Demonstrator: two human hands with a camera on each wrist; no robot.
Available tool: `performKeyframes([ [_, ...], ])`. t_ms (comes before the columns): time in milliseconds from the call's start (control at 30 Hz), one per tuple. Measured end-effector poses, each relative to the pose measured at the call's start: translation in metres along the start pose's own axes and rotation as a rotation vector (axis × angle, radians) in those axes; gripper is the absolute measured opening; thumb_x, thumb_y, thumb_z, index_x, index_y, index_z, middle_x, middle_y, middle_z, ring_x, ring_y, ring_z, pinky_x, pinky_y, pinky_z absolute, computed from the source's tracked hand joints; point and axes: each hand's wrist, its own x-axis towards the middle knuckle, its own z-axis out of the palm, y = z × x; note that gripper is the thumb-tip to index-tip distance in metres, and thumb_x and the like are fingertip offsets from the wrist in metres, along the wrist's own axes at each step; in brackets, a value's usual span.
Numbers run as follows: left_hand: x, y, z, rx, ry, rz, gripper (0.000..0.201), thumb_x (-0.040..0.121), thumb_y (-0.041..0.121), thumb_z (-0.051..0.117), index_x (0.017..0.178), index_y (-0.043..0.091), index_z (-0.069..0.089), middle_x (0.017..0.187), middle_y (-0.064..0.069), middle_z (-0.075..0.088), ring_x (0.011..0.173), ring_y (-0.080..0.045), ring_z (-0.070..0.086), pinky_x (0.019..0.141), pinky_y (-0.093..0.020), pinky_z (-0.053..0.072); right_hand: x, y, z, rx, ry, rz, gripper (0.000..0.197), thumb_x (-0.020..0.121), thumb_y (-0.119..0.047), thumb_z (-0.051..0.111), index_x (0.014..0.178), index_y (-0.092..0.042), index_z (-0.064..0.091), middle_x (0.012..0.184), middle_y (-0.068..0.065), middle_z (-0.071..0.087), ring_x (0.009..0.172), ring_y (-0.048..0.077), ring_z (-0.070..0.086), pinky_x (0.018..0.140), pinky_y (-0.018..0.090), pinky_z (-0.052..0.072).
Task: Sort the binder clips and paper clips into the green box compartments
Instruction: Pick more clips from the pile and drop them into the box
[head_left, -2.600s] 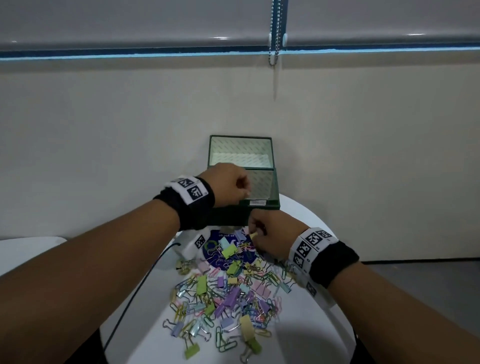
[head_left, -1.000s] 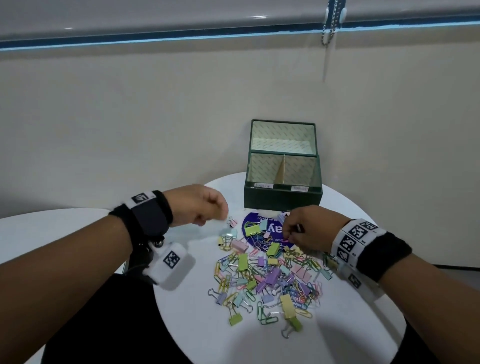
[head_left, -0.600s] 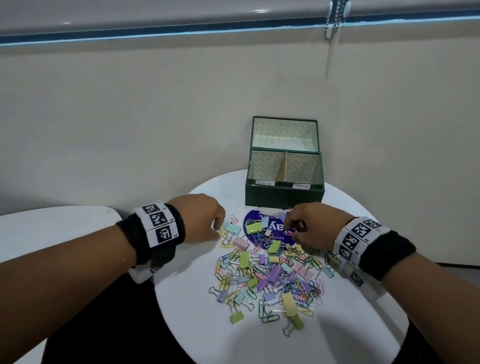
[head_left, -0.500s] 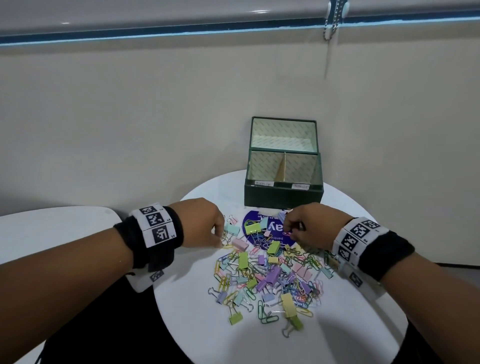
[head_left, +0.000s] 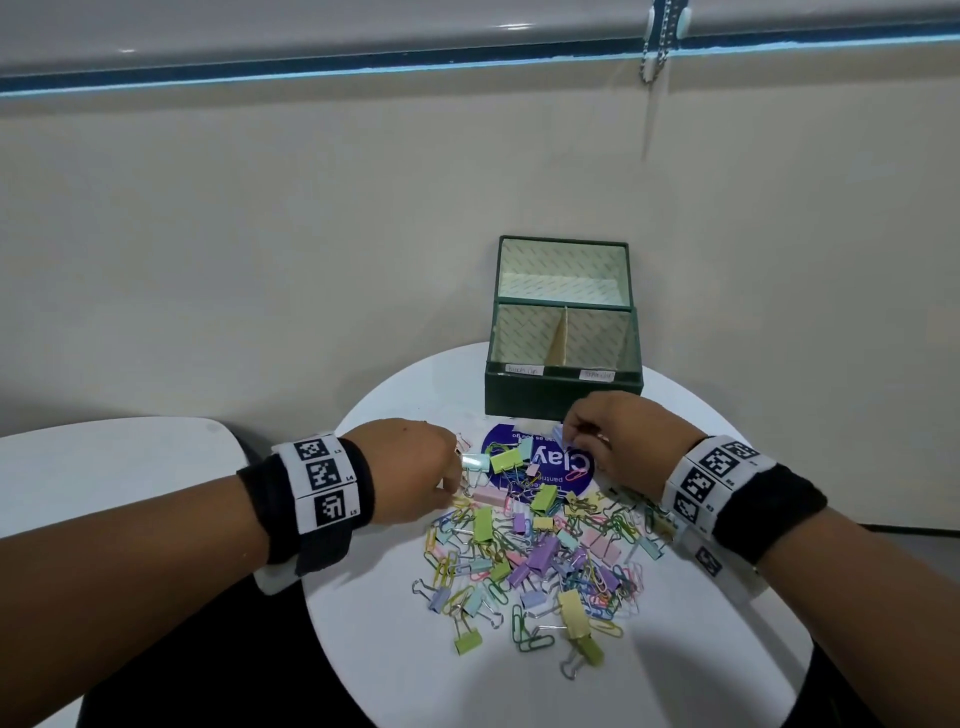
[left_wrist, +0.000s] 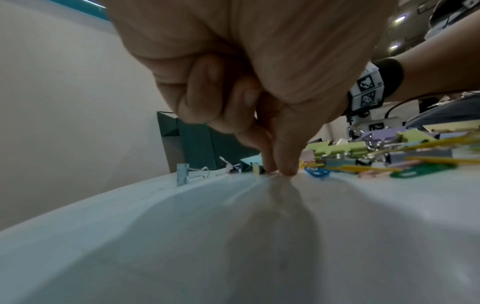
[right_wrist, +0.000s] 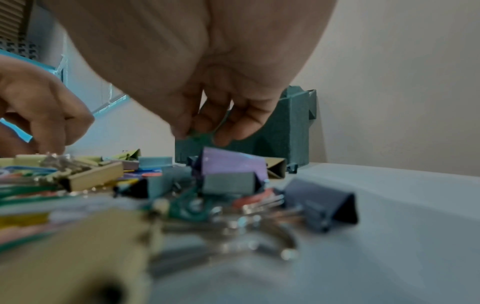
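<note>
Filling the lower half of the head frame: round white table (head_left: 675, 675), with a second white tabletop (head_left: 104, 467) at the left edge. Green box (head_left: 563, 397) sits at the table's far side, just right of frame centre, lid standing open behind it; a divider splits it into left and right compartments with small white labels on the front rim, text too small to read. Can't tell what's inside the compartments from this angle.

Pile of binder clips and paper clips (head_left: 540, 551) is spread mid-table below the box, pastel green, purple, pink, blue, yellow, partly covering a blue round sticker (head_left: 540, 462).

Left hand (head_left: 410, 467) is at the pile's left edge, knuckles up. In the left wrist view thumb and index fingertips (left_wrist: 285, 164) are pressed together down on the table surface, other fingers curled in; whether anything is pinched between them, can't tell. Light blue binder clip (head_left: 475, 461) lies just right of that hand in the head view.

Right hand (head_left: 623, 441) is at the pile's upper right, close to the box front. Right wrist view shows its fingers (right_wrist: 241, 123) curled down with something thin and green pinched at the tips, looks like a green paper clip (right_wrist: 200, 133), blurred

Both wrists carry black bands with white marker tags
</note>
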Motion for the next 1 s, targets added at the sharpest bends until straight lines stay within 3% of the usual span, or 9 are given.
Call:
performKeyframes([
  [67, -0.002, 0.001, 0.000, 0.034, 0.005, 0.047, 0.025, 0.099, 0.039, 0.049, 0.103, 0.031, 0.072, 0.100, 0.009, 0.055, 0.085, -0.014, 0.054, 0.074, -0.030, 0.049, 0.000, 0.000, -0.001, 0.010, 0.075, -0.015, 0.009, 0.100, -0.023, 0.057, 0.099, -0.028, 0.063, 0.100, -0.011, 0.059, 0.090, 0.010, 0.058, 0.082, 0.025, 0.048],
  [233, -0.002, 0.004, -0.001, 0.090, -0.016, 0.079, 0.021, 0.096, 0.032, 0.048, 0.099, 0.029, 0.068, 0.100, 0.010, 0.056, 0.082, -0.014, 0.054, 0.068, -0.027, 0.042, -0.001, -0.001, -0.007, 0.047, 0.250, -0.023, 0.013, 0.100, -0.014, 0.057, 0.107, -0.015, 0.068, 0.103, -0.006, 0.055, 0.091, 0.014, 0.053, 0.083, 0.024, 0.045],
  [367, 0.012, -0.003, -0.033, -0.077, 0.046, 0.048, 0.013, 0.092, 0.031, 0.052, 0.087, 0.028, 0.064, 0.083, 0.012, 0.055, 0.071, -0.008, 0.050, 0.070, -0.025, 0.045, 0.003, 0.003, -0.030, 0.113, 0.439, 0.033, 0.013, 0.097, -0.008, 0.060, 0.101, -0.017, 0.068, 0.099, -0.007, 0.055, 0.089, 0.010, 0.052, 0.076, 0.008, 0.035],
  [467, 0.039, -0.002, -0.069, -0.283, 0.154, -0.012, 0.015, 0.094, 0.030, 0.055, 0.086, 0.021, 0.065, 0.079, 0.008, 0.061, 0.069, -0.008, 0.054, 0.065, -0.023, 0.045, 0.016, 0.009, -0.053, 0.271, 0.556, 0.170, 0.014, 0.097, -0.012, 0.062, 0.095, -0.025, 0.066, 0.096, -0.008, 0.061, 0.085, 0.002, 0.056, 0.075, 0.011, 0.040],
  [567, 0.079, 0.008, -0.094, -0.359, 0.259, -0.048, 0.019, 0.093, 0.027, 0.057, 0.088, 0.011, 0.067, 0.087, -0.003, 0.068, 0.079, -0.020, 0.061, 0.068, -0.027, 0.047, 0.035, 0.010, -0.064, 0.313, 0.470, 0.226, 0.018, 0.096, -0.014, 0.064, 0.092, -0.031, 0.066, 0.093, -0.012, 0.065, 0.085, 0.006, 0.062, 0.072, 0.015, 0.043],
  [667, 0.116, 0.019, -0.103, -0.370, 0.316, -0.112, 0.023, 0.092, 0.024, 0.055, 0.088, 0.005, 0.067, 0.091, -0.011, 0.070, 0.083, -0.027, 0.063, 0.073, -0.032, 0.051, 0.039, 0.008, -0.067, 0.220, 0.404, 0.247, 0.016, 0.096, -0.016, 0.063, 0.097, -0.031, 0.068, 0.105, -0.010, 0.061, 0.097, 0.011, 0.059, 0.082, 0.023, 0.044],
  [800, 0.146, 0.032, -0.105, -0.354, 0.303, -0.182, 0.022, 0.092, 0.020, 0.053, 0.077, 0.007, 0.062, 0.080, -0.012, 0.061, 0.074, -0.027, 0.054, 0.072, -0.032, 0.050, 0.012, 0.011, -0.058, 0.147, 0.460, 0.164, 0.019, 0.094, -0.012, 0.062, 0.088, -0.030, 0.065, 0.094, -0.009, 0.062, 0.082, 0.007, 0.059, 0.072, 0.017, 0.043],
  [900, 0.156, 0.038, -0.107, -0.415, 0.315, -0.170, 0.016, 0.093, 0.019, 0.057, 0.081, 0.011, 0.065, 0.084, -0.004, 0.061, 0.077, -0.022, 0.056, 0.078, -0.032, 0.051, -0.009, 0.019, -0.041, 0.054, 0.230, 0.187, 0.016, 0.095, -0.015, 0.060, 0.096, -0.025, 0.071, 0.097, -0.008, 0.066, 0.086, 0.012, 0.062, 0.078, 0.025, 0.050],
  [1000, 0.158, 0.041, -0.106, -0.627, 0.298, -0.121, 0.021, 0.092, 0.015, 0.064, 0.112, 0.015, 0.070, 0.105, 0.002, 0.068, 0.089, -0.020, 0.069, 0.084, -0.030, 0.056, -0.016, 0.026, -0.027, -0.079, -0.075, 0.292, 0.028, 0.094, -0.021, 0.059, 0.117, -0.031, 0.072, 0.112, -0.005, 0.070, 0.099, 0.018, 0.066, 0.091, 0.034, 0.055],
])
